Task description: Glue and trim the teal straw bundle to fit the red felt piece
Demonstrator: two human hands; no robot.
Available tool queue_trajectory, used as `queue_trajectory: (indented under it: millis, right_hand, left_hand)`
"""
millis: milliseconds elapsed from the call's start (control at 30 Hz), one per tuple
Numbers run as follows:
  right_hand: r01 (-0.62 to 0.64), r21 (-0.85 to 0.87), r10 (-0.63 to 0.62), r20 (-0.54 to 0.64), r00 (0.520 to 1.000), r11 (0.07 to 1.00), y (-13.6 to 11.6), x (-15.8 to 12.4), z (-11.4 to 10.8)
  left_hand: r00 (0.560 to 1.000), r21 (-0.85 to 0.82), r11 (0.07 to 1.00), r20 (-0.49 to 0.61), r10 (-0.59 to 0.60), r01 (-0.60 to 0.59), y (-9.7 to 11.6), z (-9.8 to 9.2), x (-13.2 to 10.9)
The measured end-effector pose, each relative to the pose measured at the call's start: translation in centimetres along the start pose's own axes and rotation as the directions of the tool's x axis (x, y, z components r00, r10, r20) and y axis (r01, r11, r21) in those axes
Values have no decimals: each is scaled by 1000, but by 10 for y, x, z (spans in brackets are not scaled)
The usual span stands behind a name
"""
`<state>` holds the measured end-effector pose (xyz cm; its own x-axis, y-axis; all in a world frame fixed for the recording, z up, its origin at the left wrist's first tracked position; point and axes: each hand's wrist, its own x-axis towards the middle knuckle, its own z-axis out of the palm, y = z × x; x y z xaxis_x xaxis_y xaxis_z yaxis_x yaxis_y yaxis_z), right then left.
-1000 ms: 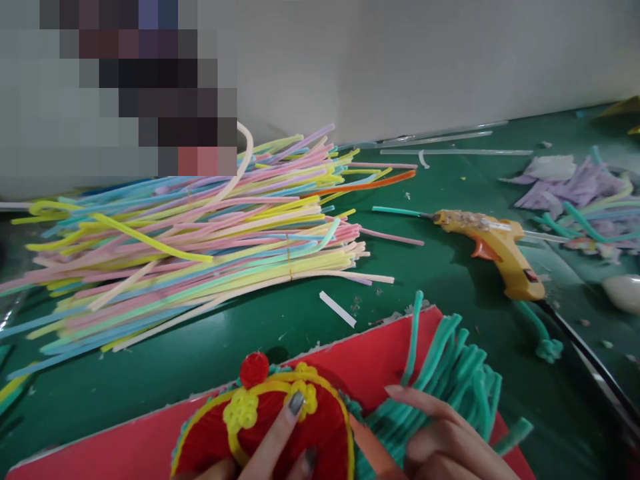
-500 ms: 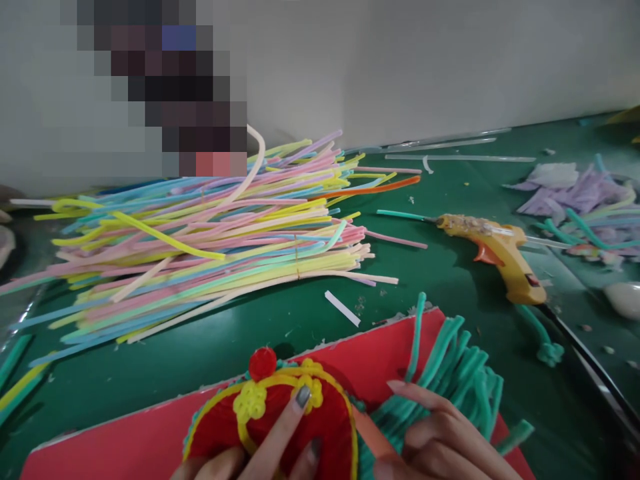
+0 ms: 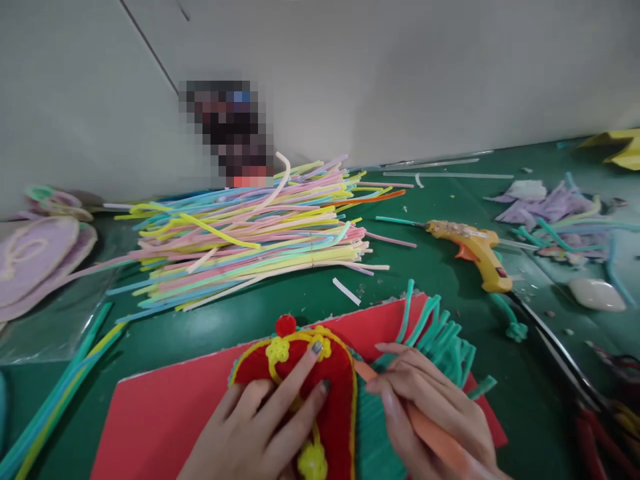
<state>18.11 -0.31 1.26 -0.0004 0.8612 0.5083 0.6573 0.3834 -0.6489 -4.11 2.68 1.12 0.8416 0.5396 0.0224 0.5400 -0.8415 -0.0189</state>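
Observation:
My left hand (image 3: 265, 427) lies with spread fingers on a red fuzzy piece (image 3: 340, 400), edged in yellow and decorated with yellow flowers (image 3: 313, 460) and a red pompom (image 3: 286, 325). Its index fingertip presses on the upper right flower. In my right hand (image 3: 425, 400), fingers closed, is an orange pen-shaped tool (image 3: 430, 427); its tapered tip meets the piece's right edge beside a row of green pipe cleaners (image 3: 440, 333). Beneath it all is a red board (image 3: 150, 420).
A big bundle of pastel pipe cleaners (image 3: 250, 247) lies behind. To the right are a yellow glue gun (image 3: 470, 247) with its black cord, lilac scraps (image 3: 550, 207), a white oval object (image 3: 597, 293) and red-handled pliers (image 3: 595, 440). Lilac oval pieces (image 3: 40, 260) lie at left.
The view has shifted, showing more of both hands and the left side of the table. My right hand has brought the orange tool's tip to the red piece's edge; my left hand stays pressed down.

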Motion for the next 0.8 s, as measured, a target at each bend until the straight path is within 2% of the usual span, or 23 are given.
queue_trajectory:
  millis: [167,300,433,533,700,800]
  right_hand:
    - [-69,12,70,-88,994,998,-4,-2,-4]
    - [-284,114,295,-89,952,952,3,-10,0]
    - [-411,265,436,-41,899,872,14,-12,7]
    - [-431,382,479,-38,877,818,13,-9,9]
    - [-479,370,515,2,857,796,2,-6,3]
    - [-510,423,546,41,837,749,2,-9,4]
  left_hand:
    - [1000,-115,993,-20,16,-18,-1,-12,3]
    - [999,-184,982,21,-36,39,0,-12,5]
    - [993,-255,960,37,-110,116,4,-10,7]
    - [985,-258,951,51,-162,170,10,-14,9]
    - [977,-217,952,57,-206,214,19,-22,15]
    - [974,-221,948,46,-224,228,19,-19,18]
